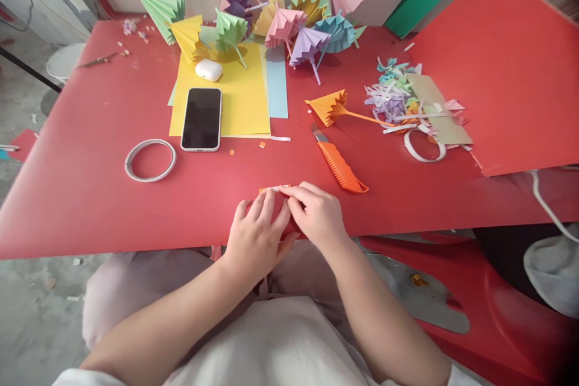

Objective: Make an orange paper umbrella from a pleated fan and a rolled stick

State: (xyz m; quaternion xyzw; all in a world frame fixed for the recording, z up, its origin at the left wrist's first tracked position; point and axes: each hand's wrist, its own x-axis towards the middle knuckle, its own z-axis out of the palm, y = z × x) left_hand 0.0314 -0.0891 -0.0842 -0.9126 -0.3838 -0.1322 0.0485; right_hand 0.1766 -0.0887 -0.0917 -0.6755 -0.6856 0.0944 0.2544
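Note:
Both of my hands meet at the near edge of the red table (90, 193). My left hand (256, 235) and my right hand (316, 214) pinch a small folded strip of orange and white paper (274, 189) between their fingertips, pressed against the tabletop. An orange utility knife (339, 166) lies just right of my right hand. An orange paper umbrella (335, 108) lies beyond the knife.
A phone (202, 119) and a white earbud case (208, 70) rest on yellow paper (244, 96). A tape roll (149, 160) lies at left, another tape ring (423, 148) beside paper scraps (398, 99) at right. Several paper umbrellas (289, 27) stand at the back. A red sheet (497, 66) leans at right.

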